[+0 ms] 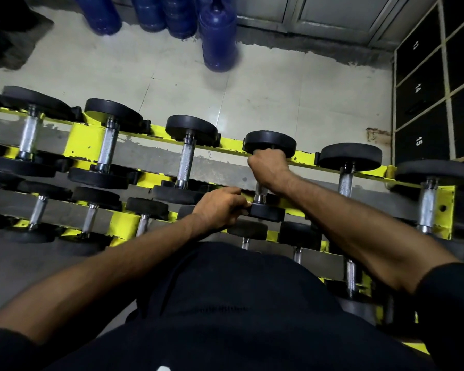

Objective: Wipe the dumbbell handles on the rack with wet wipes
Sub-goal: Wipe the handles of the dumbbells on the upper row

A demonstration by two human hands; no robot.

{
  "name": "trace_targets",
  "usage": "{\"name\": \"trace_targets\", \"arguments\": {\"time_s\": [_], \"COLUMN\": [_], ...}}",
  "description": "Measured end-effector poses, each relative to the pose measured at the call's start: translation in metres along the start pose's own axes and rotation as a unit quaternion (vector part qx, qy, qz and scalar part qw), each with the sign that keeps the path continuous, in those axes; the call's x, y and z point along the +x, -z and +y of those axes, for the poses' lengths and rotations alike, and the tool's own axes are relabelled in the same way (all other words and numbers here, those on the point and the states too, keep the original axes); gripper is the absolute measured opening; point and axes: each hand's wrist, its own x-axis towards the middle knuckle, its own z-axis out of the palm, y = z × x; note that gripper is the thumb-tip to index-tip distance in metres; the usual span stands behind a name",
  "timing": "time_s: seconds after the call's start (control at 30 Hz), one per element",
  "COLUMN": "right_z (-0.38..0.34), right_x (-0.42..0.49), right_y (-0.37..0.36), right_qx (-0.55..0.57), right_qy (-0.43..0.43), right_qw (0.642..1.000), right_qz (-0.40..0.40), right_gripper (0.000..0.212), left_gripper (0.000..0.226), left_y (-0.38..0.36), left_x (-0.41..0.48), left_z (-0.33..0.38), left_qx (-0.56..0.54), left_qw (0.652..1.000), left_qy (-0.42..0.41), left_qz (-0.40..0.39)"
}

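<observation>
The rack (86, 140) runs left to right before me, its upper row of dumbbells behind the lower. My right hand (269, 167) wraps the handle of the upper row's fourth dumbbell (269, 143) from the left; my left hand (217, 207) grips its near end. Jugs (217, 36) stand on the floor (279, 97) behind the rack, with lockers (423, 103) at the right.

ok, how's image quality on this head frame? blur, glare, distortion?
Head view: blue bottles at the top are smeared by blur; the rack bows from wide-angle distortion; a pale sheen lies on the floor; the dark clothing near the bottom is underexposed; the right hand and the dumbbell it grips are fairly sharp.
</observation>
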Motion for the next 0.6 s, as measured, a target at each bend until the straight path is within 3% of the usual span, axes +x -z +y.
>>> {"name": "trace_targets", "arguments": {"time_s": [0.13, 0.2, 0.27, 0.4, 0.53, 0.6], "right_z": [-0.013, -0.017, -0.015, 0.002, 0.010, 0.010], "right_x": [0.006, 0.006, 0.004, -0.006, -0.034, -0.047], "right_y": [0.015, 0.013, 0.009, -0.016, -0.048, -0.059], "right_qx": [-0.048, -0.022, 0.011, 0.054, 0.202, 0.319], "right_qy": [0.118, 0.140, 0.127, 0.082, 0.100, 0.015], "right_qw": [0.977, 0.968, 0.979, 0.995, 0.972, 0.942], "right_qz": [-0.172, -0.208, -0.160, 0.023, 0.063, 0.107], "right_gripper": [0.020, 0.016, 0.014, 0.015, 0.012, 0.009], "left_gripper": [0.014, 0.014, 0.015, 0.015, 0.016, 0.017], "left_y": [-0.002, -0.002, -0.002, -0.001, -0.001, 0.000], "left_x": [-0.001, 0.000, -0.001, 0.000, 0.000, 0.000], "left_z": [-0.002, -0.001, -0.001, 0.000, -0.001, -0.002], "left_qx": [0.002, 0.000, -0.002, -0.009, -0.011, -0.012], "left_qw": [1.000, 1.000, 1.000, 1.000, 1.000, 1.000], "left_qy": [-0.004, -0.005, -0.003, 0.000, 0.001, 0.002], "left_qz": [0.004, 0.004, 0.004, 0.005, 0.001, -0.003]}}
